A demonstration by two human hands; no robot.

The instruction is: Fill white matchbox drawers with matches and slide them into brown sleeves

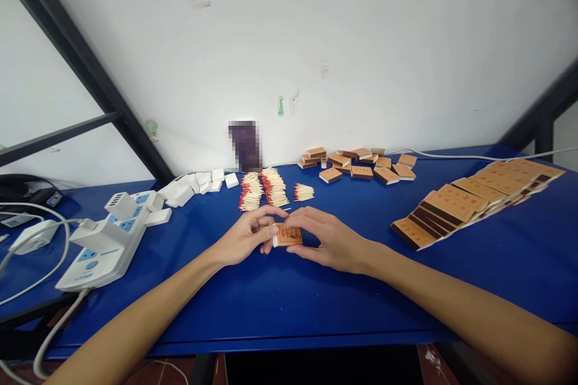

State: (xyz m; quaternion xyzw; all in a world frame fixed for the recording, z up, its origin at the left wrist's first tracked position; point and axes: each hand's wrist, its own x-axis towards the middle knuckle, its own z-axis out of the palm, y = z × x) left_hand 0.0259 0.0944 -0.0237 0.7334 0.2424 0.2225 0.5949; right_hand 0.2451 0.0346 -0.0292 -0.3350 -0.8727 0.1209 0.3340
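Both my hands meet over the middle of the blue table (280, 301), holding one small orange matchbox (287, 234) between them. My left hand (247, 236) grips its left end, where the white inner tray shows slightly. My right hand (329, 239) covers its right end and top edge with curled fingers. Just behind the hands lie piles of red-tipped matches (264, 189), with a smaller bunch (303, 192) to their right.
White inner trays (198, 183) lie scattered at the back left. Loose orange matchboxes (356, 163) are heaped at the back centre, and a long overlapping row of matchboxes (474, 201) runs along the right. A white power strip (108, 237) with plugs and cables sits at the left edge.
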